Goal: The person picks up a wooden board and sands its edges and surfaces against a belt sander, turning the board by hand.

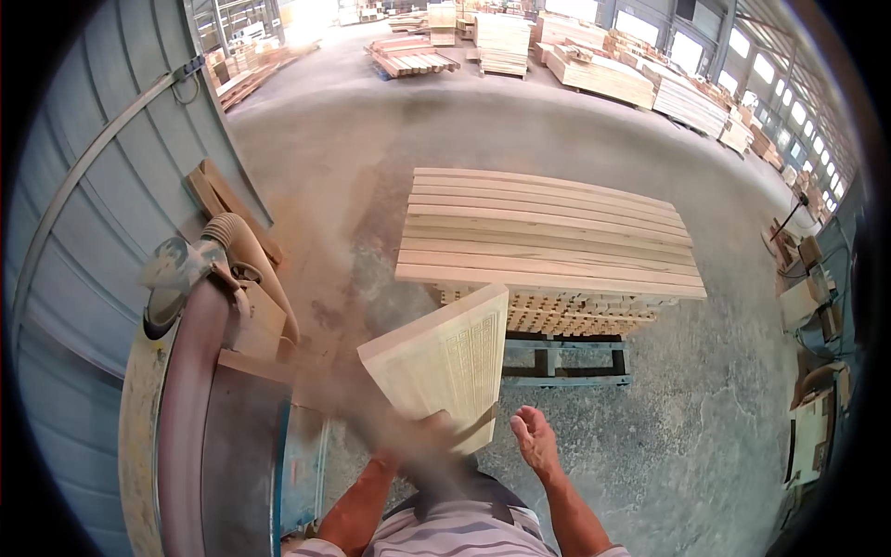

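Note:
A pale wooden panel with a carved fret pattern [445, 362] stands tilted in front of me. My left hand [424, 432] is at its lower edge, blurred behind a streak of dust; it seems to hold the panel there, though the fingers are partly hidden. Just right of the panel, my right hand [534, 435] is raised with its fingers bent, apart from the panel and with nothing in it. Behind the panel lies a stack of wooden boards [550, 237] with notched ends below.
A belt sander [191, 418] with a ribbed hose [243, 237] stands at my left beside a metal wall [76, 244]. A blue pallet [565, 362] supports the board stack. Timber stacks [598, 76] line the far floor; machinery [811, 299] stands at the right.

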Demonstrator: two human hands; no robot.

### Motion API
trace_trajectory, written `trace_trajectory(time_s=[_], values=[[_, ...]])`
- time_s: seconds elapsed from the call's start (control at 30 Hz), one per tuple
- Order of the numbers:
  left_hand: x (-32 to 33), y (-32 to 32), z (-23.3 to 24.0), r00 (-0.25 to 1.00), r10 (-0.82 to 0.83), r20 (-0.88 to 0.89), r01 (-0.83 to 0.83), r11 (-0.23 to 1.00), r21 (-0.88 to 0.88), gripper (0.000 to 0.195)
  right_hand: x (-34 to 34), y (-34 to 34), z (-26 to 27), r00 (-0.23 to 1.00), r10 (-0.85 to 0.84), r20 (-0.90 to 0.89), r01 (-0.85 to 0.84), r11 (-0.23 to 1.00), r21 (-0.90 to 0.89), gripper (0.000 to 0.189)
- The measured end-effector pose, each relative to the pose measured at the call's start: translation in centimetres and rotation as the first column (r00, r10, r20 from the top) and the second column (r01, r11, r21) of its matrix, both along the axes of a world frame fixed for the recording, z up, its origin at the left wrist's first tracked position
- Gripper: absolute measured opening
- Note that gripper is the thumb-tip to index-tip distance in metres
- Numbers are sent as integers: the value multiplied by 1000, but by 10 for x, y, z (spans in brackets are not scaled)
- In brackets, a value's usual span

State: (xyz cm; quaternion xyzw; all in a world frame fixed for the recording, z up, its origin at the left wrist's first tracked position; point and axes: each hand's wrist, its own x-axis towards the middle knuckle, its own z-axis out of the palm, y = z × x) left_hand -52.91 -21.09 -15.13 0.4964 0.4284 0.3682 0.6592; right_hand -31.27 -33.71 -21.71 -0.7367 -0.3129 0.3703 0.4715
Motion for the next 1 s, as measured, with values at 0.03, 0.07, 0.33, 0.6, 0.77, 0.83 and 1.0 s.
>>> trace_trajectory(time_s=[0.03, 0.07, 0.33, 0.6, 0.77, 0.83, 1.0], values=[[-1, 0, 1, 1000, -4, 8, 3, 1000, 3, 30, -1, 1, 1, 1000, -4, 8, 3, 1000, 3, 50], [-1, 0, 0, 1000, 14, -2, -14, 1000, 15, 31, -2, 2, 1, 1000, 10, 1, -10, 1000, 15, 52], [-16, -2, 13, 1000, 0, -20, 3, 993, 121, 26, -27, 20, -1, 969, 164, 184, -176, 983, 48, 68], [31, -13, 38, 953, -65, 296, 63, 998, 16, 54, 0, 7, 43, 999, 48, -6, -48, 999, 11, 54], [76, -31, 35, 877, -296, 378, 369, 919, -137, 51, 68, -27, 87, 981, -67, 179, 78, 996, -52, 58], [109, -59, 33, 818, -485, 309, 536, 838, -105, 53, 106, -55, 89, 994, -56, 99, 60, 997, -40, 59], [191, -149, 38, 716, -421, 557, 670, 637, -381, 52, 168, -155, 75, 986, -76, 151, 115, 955, -274, 62]])
